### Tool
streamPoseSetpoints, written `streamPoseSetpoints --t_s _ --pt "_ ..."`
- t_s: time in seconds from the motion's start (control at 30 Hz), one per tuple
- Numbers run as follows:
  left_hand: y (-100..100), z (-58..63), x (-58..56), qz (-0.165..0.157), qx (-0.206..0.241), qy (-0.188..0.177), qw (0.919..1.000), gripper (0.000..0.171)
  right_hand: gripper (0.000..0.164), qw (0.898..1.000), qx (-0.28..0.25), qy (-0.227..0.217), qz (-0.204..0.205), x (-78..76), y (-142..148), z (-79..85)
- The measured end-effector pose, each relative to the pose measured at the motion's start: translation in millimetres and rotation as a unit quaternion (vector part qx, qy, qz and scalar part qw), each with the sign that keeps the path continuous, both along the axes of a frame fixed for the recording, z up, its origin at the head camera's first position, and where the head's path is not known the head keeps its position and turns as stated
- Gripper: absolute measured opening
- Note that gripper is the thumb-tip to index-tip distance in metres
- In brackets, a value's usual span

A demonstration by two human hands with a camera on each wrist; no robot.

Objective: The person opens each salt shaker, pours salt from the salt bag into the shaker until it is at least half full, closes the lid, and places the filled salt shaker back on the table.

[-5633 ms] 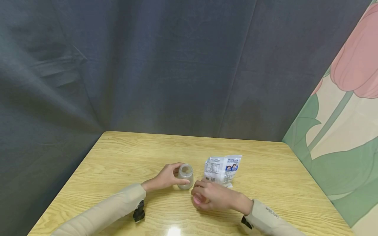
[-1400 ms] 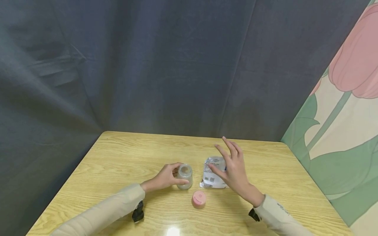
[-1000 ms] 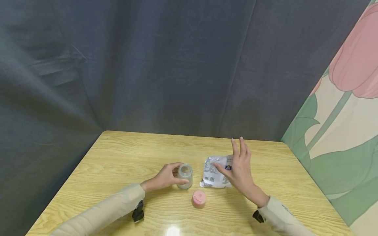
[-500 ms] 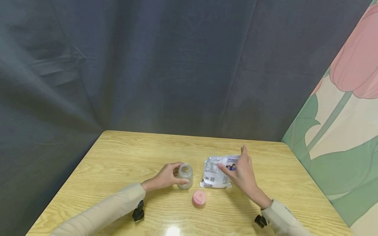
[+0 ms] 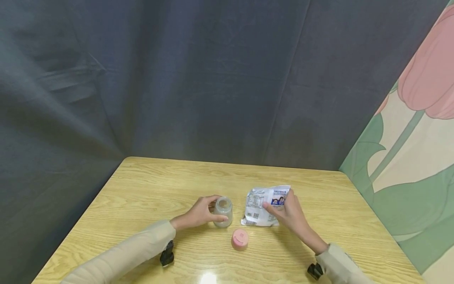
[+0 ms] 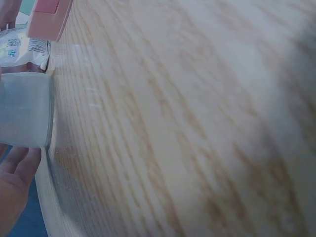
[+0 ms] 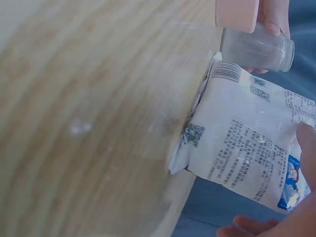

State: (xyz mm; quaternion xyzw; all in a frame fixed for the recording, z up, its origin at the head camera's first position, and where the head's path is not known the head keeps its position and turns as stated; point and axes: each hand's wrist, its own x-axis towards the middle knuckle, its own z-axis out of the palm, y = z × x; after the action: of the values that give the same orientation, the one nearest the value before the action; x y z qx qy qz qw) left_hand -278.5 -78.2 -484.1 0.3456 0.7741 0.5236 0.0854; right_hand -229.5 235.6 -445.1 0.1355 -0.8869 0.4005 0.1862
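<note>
My left hand [image 5: 198, 213] holds a clear glass jar [image 5: 223, 219] upright on the table, thumb and fingers round its sides. The jar's mouth is uncovered. My right hand [image 5: 292, 213] is at the right side of a white printed plastic bag [image 5: 255, 205], its thumb on the front face and the fingers reaching behind. In the right wrist view, the bag [image 7: 247, 133] stands on its base, and some fingertips [image 7: 247, 224] show past its edge. A pink lid [image 5: 240, 238] lies on the table in front of the jar and bag.
The wood-grain table [image 5: 159, 177] ends at a dark curtain [image 5: 213, 98] behind and on the left. A wall with a tulip picture [image 5: 418, 157] rises along the right side. Black straps [image 5: 166, 254] sit at both wrists.
The pink lid, earlier under my right hand, now lies free on the table. My right hand has moved right and closed round the bag's right side. My left hand stays on the jar.
</note>
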Motion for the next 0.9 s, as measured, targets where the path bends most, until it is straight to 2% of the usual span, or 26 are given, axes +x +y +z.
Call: streamPoseSetpoints --t_s 0.2,0.43,0.53,0.67,0.8,0.9 --pt "0 0.5 -0.6 0.003 -0.006 -0.005 1.0 0.058 0.039 0.998 -0.052 0.001 0.023 0.2 7 -6.7" --pt "0 -0.2 -0.3 0.004 -0.008 -0.001 1.0 0.059 0.033 0.997 -0.066 0.008 0.037 -0.3 14 -10.5" --pt "0 0.0 -0.1 0.006 -0.01 -0.002 0.9999 0.059 0.03 0.997 -0.073 -0.003 0.037 -1.5 16 -11.1" --pt "0 0.8 0.1 0.01 -0.01 0.001 0.9999 0.058 0.03 0.99 -0.099 -0.059 0.078 -5.1 20 -12.5" --pt "0 0.9 0.2 0.013 -0.008 0.008 0.9999 0.056 0.031 0.976 -0.128 -0.121 0.129 -8.4 24 -15.3" --pt "0 0.8 0.8 0.012 -0.007 0.005 0.9999 0.057 0.033 0.966 -0.143 -0.156 0.15 -9.5 26 -16.6"
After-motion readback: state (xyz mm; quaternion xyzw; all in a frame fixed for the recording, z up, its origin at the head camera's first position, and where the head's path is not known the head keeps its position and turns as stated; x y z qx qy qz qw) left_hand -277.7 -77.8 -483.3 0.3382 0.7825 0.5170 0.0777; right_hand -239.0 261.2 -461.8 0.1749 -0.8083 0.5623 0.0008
